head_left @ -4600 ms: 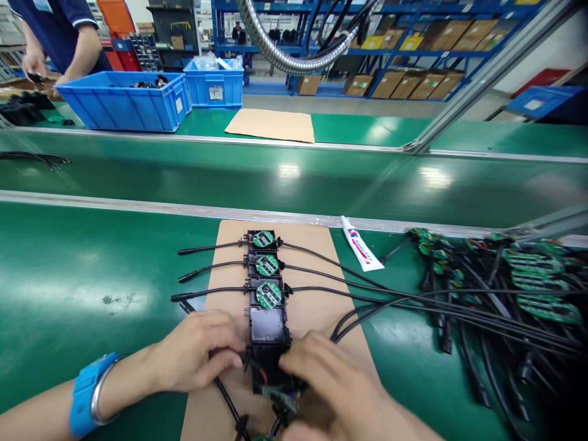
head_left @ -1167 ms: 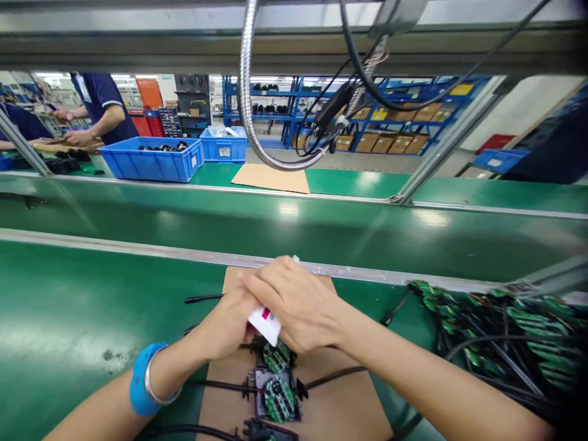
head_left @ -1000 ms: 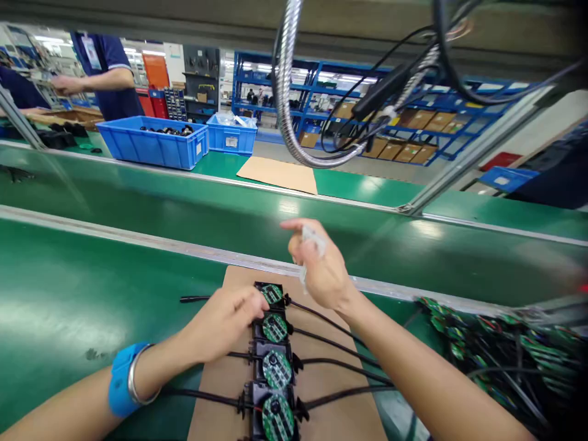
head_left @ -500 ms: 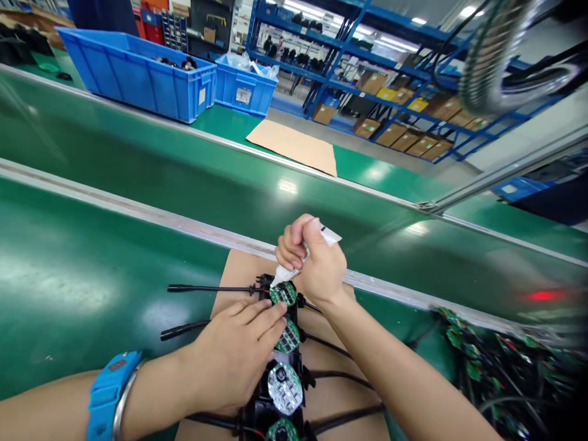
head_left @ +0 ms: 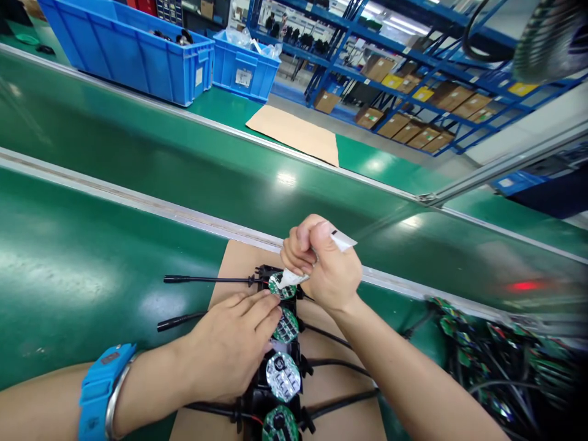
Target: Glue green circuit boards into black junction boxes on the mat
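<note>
A row of black housings (head_left: 280, 361) with round green circuit boards and black cables lies on a cardboard sheet (head_left: 239, 269) on the green bench. My right hand (head_left: 324, 263) is closed round a white glue tube (head_left: 294, 278), whose nozzle touches the farthest round board (head_left: 278, 288). My left hand (head_left: 234, 349) rests on the row with fingers stretched flat beside the second board (head_left: 287, 327). A blue wristband (head_left: 96, 392) sits on my left wrist.
A pile of green boards with black cables (head_left: 496, 361) lies at the right. Beyond a metal rail runs a green conveyor belt (head_left: 206, 171). On the far bench stand two blue bins (head_left: 133, 46) and a cardboard sheet (head_left: 296, 131). Blue shelving with boxes (head_left: 413, 61) fills the background.
My right hand picked up the glue tube, both hands met at it, then the right brought its nozzle down to the farthest board. My left hand settled on the row. The view tilted down.
</note>
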The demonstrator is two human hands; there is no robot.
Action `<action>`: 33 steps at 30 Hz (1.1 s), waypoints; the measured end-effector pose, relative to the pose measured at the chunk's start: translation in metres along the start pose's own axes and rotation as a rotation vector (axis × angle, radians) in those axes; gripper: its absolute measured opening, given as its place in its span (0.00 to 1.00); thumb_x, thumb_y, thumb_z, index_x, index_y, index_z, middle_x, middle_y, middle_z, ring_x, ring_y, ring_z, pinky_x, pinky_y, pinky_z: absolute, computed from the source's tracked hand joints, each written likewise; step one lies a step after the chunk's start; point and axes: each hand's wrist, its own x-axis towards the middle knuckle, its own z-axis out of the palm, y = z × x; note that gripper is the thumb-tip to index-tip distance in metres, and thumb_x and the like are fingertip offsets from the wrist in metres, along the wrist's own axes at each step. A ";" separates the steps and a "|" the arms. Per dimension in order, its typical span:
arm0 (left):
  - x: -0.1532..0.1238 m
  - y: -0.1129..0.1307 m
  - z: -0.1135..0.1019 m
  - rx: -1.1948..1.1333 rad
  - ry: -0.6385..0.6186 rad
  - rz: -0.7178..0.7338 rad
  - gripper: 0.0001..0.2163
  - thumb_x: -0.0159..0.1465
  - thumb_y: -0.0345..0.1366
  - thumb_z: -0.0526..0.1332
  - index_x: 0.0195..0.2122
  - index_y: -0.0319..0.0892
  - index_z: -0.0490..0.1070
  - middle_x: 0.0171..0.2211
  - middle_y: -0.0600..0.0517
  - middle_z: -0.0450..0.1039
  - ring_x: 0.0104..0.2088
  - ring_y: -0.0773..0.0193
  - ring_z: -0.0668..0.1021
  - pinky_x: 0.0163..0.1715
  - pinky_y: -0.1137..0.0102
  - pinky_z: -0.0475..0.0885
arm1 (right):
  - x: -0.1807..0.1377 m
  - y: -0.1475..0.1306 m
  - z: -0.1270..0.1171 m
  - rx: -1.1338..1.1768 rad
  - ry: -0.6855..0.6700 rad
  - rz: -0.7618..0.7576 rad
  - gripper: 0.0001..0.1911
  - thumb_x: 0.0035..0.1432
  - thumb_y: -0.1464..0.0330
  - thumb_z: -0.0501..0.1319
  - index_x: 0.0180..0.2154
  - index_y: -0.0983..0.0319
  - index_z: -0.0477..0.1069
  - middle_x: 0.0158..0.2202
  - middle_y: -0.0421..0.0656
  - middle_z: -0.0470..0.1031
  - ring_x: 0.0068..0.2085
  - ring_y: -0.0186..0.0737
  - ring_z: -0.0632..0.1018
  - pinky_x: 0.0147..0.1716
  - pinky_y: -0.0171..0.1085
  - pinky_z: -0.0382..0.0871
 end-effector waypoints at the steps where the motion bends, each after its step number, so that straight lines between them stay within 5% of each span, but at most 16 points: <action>1: 0.000 0.000 0.000 0.000 -0.004 -0.001 0.19 0.70 0.35 0.47 0.58 0.31 0.61 0.60 0.38 0.63 0.58 0.48 0.68 0.56 0.57 0.64 | -0.002 0.000 0.000 0.005 0.002 -0.001 0.22 0.60 0.53 0.60 0.23 0.60 0.61 0.17 0.32 0.49 0.16 0.26 0.52 0.15 0.30 0.46; 33: -0.003 -0.002 0.002 0.082 0.002 0.020 0.19 0.69 0.34 0.48 0.58 0.30 0.61 0.61 0.40 0.62 0.59 0.51 0.66 0.56 0.58 0.64 | -0.010 -0.004 -0.011 -0.082 0.057 -0.126 0.21 0.61 0.56 0.59 0.22 0.60 0.61 0.17 0.33 0.51 0.17 0.27 0.55 0.15 0.31 0.49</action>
